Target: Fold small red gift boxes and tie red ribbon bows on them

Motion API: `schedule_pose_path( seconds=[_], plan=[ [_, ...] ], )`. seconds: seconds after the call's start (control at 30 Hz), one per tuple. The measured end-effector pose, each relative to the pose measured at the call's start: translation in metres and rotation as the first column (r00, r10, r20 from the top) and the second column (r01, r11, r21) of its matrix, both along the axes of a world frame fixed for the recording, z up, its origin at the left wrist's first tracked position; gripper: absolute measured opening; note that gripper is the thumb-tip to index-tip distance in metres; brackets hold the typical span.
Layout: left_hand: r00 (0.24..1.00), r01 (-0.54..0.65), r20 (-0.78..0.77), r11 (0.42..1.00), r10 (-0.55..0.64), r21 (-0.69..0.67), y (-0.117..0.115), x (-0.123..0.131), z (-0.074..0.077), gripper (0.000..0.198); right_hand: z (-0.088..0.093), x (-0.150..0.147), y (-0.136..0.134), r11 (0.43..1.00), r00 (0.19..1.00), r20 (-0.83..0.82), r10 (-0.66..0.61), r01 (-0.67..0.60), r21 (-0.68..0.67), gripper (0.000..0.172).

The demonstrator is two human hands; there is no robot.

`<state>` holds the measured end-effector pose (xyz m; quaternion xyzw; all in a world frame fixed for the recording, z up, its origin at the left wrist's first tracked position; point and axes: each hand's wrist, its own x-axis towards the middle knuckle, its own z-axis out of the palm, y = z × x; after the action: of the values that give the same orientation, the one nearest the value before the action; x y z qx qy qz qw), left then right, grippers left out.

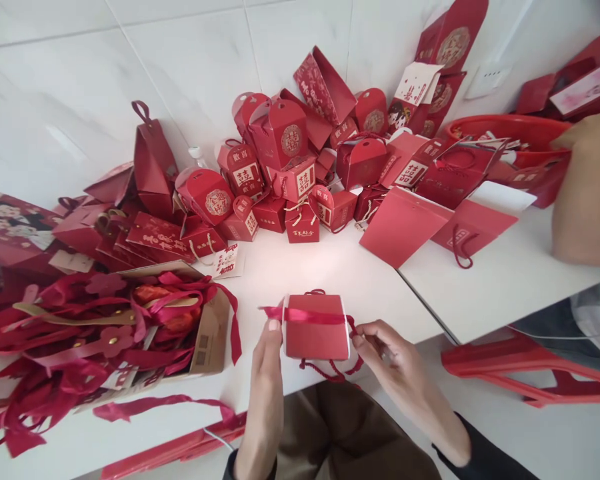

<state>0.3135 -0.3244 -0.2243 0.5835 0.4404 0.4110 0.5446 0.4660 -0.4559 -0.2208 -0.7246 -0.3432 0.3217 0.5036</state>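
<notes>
A small red gift box (316,337) with white side edges lies on the white table in front of me. A shiny red ribbon (313,315) runs across its upper part, one end sticking out to the left. Red twisted cord (335,368) loops out below the box, and a shorter loop shows behind it. My left hand (266,380) holds the box's left side, thumb up by the ribbon. At the right edge my right hand (397,363) is closed in a pinch on a dark red strand that looks like the cord. Its fingertips partly hide that strand.
A cardboard box (213,333) full of red ribbons and flower-shaped pieces stands at left. Many red gift boxes (287,137) are piled along the wall. A red basin (510,130) stands at right beside another person's arm (587,193). Red stools (530,373) are below the table.
</notes>
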Motion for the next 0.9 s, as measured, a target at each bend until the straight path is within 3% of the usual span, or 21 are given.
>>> schedule_pose_path(
  seconds=[0.13, 0.27, 0.37, 0.47, 0.57, 0.73, 0.83, 0.9],
  plan=[
    [0.994, 0.013, 0.113, 0.998, -0.007, -0.056, 0.010, 0.015, 0.027, 0.038, 0.015, 0.016, 0.000, 0.998, 0.998, -0.017, 0.058, -0.059, -0.002, 0.031],
    [0.953, -0.133, 0.267, 0.990, 0.143, -0.055, 0.018, 0.015, 0.050, 0.035, 0.033, 0.027, 0.001, 0.985, 0.983, -0.073, 0.171, -0.173, -0.027, 0.036],
    [0.919, -0.201, 0.330, 0.976, 0.216, -0.079, 0.023, 0.008, 0.057, 0.044, 0.045, 0.035, 0.003, 0.970, 0.970, -0.054, 0.238, -0.240, -0.028, 0.029],
    [0.957, -0.061, 0.273, 0.987, 0.101, -0.151, 0.024, 0.003, 0.051, 0.060, 0.054, 0.044, 0.006, 0.960, 0.958, -0.050, 0.281, -0.281, 0.009, 0.030],
    [0.987, 0.079, 0.150, 0.982, -0.054, -0.169, 0.019, 0.000, 0.041, 0.049, 0.061, 0.050, 0.012, 0.933, 0.930, -0.097, 0.355, -0.348, 0.087, 0.029],
    [0.996, 0.079, -0.044, 0.983, -0.073, 0.168, 0.013, 0.005, 0.047, 0.039, 0.066, 0.051, 0.031, 0.904, 0.906, -0.079, 0.416, -0.403, 0.145, 0.025],
    [0.973, 0.222, -0.134, 0.927, -0.189, 0.303, 0.015, 0.015, 0.055, 0.038, 0.071, 0.050, 0.041, 0.908, 0.915, -0.032, 0.402, -0.394, 0.140, 0.024],
    [0.934, 0.349, -0.182, 0.896, -0.307, 0.276, 0.016, 0.022, 0.057, 0.041, 0.076, 0.050, 0.046, 0.905, 0.916, 0.023, 0.401, -0.400, 0.145, 0.022]
  ],
)
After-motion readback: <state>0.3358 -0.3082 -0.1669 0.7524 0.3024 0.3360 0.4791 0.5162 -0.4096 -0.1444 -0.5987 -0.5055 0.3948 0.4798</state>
